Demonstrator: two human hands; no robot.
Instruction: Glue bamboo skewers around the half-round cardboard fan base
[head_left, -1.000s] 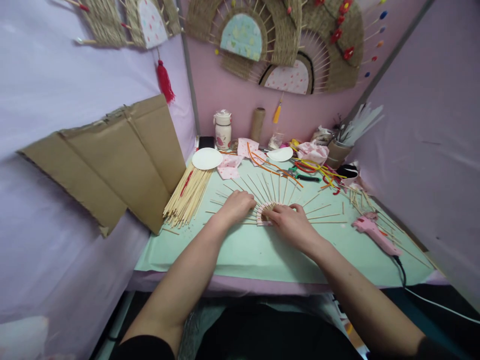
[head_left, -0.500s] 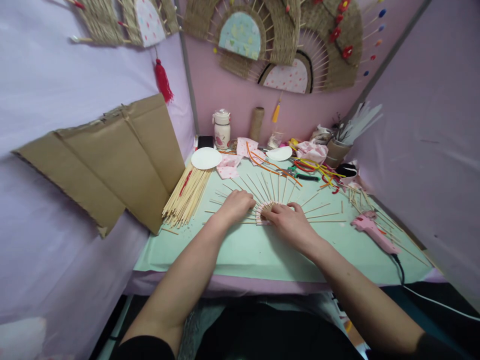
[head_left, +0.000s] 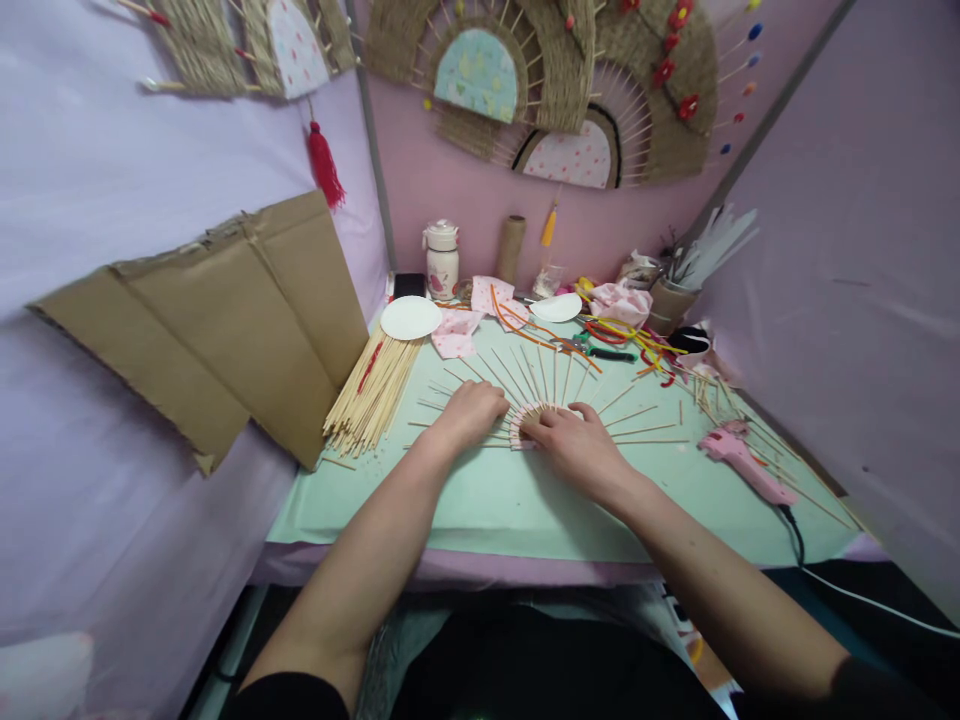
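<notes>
On the pale green table lies a small half-round piece (head_left: 517, 432) of pink-patterned material and cardboard. Thin wooden sticks (head_left: 556, 375) fan out from its curved edge. My left hand (head_left: 474, 412) is over the fan's left sticks, fingers curled down and close together near the half-round's edge; its fingertips are partly hidden. Pressed on the middle of the half-round is my right hand (head_left: 577, 445), with bent fingers gripping it and covering much of its right side.
At left, a bundle of sticks (head_left: 375, 395) lies beneath a white disc (head_left: 412, 317), beside folded cardboard (head_left: 247, 320). Green-handled pliers (head_left: 611, 354) and coloured cords (head_left: 517, 320) lie behind the fan. A pink glue gun (head_left: 746, 465) with a cable rests at right. A bottle (head_left: 442, 262) stands behind.
Both hands keep nearly the same places on the fan of sticks. The whole view has shifted very slightly.
</notes>
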